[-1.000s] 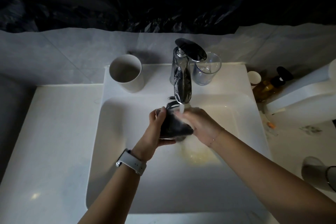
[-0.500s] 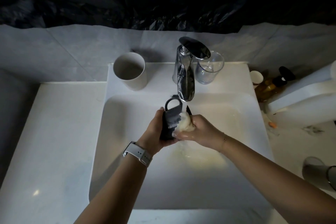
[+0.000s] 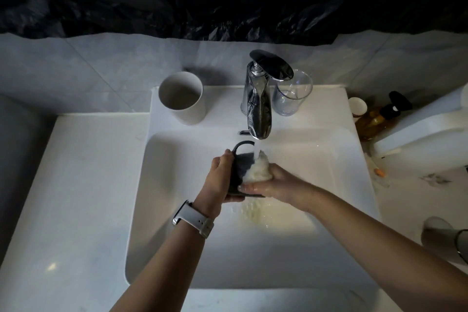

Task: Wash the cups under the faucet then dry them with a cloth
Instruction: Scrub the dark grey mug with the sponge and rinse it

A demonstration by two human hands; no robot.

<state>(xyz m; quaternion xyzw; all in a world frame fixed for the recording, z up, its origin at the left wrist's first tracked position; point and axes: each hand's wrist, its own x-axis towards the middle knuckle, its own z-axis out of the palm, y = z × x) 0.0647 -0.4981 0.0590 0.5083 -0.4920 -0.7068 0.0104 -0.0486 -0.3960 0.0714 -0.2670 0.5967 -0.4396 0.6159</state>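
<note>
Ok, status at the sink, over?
Left hand grips dark mug under running faucet. Right hand rubs it. White cup, glass waiting. Nothing blocking.

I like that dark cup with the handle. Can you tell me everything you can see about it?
The dark mug looks matte grey-black, perhaps ceramic, with a loop handle sticking up toward the faucet. It is tipped on its side over the sink. The left hand grips its body, and the right hand touches its mouth, where running water foams white. Its inside is hidden.
</note>
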